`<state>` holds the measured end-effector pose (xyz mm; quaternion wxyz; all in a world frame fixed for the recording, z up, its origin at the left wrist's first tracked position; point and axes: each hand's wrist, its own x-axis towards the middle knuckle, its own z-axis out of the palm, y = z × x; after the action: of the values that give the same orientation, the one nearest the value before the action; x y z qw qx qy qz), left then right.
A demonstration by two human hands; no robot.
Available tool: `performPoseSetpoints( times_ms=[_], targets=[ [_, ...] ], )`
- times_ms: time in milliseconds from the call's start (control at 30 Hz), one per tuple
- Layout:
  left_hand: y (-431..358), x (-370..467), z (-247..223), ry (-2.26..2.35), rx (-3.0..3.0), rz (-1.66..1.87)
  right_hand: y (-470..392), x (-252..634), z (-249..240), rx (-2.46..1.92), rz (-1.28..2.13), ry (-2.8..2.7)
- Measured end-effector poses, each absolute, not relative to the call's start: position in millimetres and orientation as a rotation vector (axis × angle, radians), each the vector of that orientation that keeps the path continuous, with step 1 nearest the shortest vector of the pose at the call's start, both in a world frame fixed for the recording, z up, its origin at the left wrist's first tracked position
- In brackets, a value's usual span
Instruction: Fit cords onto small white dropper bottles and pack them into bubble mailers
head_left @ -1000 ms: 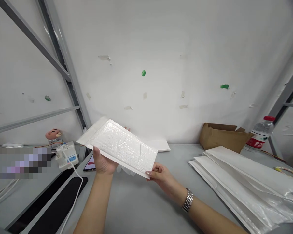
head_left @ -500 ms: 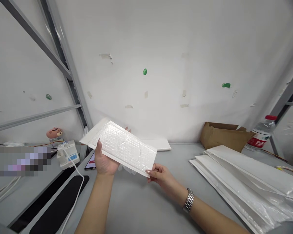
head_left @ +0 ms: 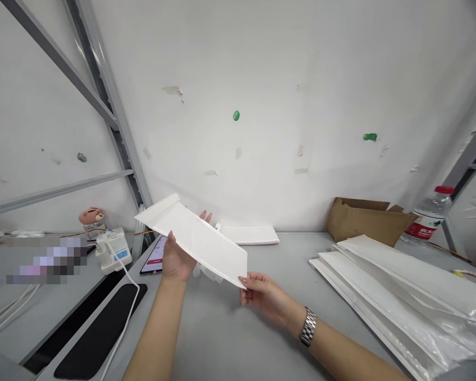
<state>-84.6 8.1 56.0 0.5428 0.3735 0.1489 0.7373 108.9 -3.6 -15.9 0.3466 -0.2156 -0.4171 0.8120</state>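
Note:
A white padded envelope [head_left: 206, 238] is held slantwise above the grey table, its flap end at the upper left. My left hand [head_left: 178, 259] supports it from below, with the thumb at the near edge and fingertips showing past the far edge. My right hand [head_left: 264, 296], with a metal watch on the wrist, pinches the lower right corner. Under the envelope, a whitish translucent object [head_left: 210, 273] is mostly hidden. Behind it a flat white stack [head_left: 249, 234] lies by the wall.
More white envelopes [head_left: 396, 296] lie at the right, before an open cardboard box [head_left: 367, 219] and a bottle [head_left: 428, 217]. At the left are a phone [head_left: 154, 258], a power strip [head_left: 113, 251], a black pad [head_left: 103, 333] and a white cable.
The envelope has tilted and now shows a smooth, plain face where its shiny bubbled surface showed before. More of the phone is uncovered. Both hands still hold the envelope.

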Motion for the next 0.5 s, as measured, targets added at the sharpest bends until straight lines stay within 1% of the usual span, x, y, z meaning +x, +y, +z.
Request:
performPoseSetpoints(
  times_ms=[233,300,400,500],
  targets=[
    [22.3,-81.9,47.5,0.496,0.594,1.840,-4.9,106.4,-14.1,-0.615,2.055,-1.138],
    [25.5,-81.9,46.2,0.521,0.512,1.832,-1.9,106.6,-14.9,-0.704,1.935,-1.196],
    [29.1,-81.4,44.9,0.577,0.443,1.790,8.0,112.1,-12.7,-0.852,1.626,-1.219],
    [28.6,-72.9,42.1,0.647,0.482,1.556,23.1,126.6,-6.0,-0.872,1.433,-1.112]
  ],
)
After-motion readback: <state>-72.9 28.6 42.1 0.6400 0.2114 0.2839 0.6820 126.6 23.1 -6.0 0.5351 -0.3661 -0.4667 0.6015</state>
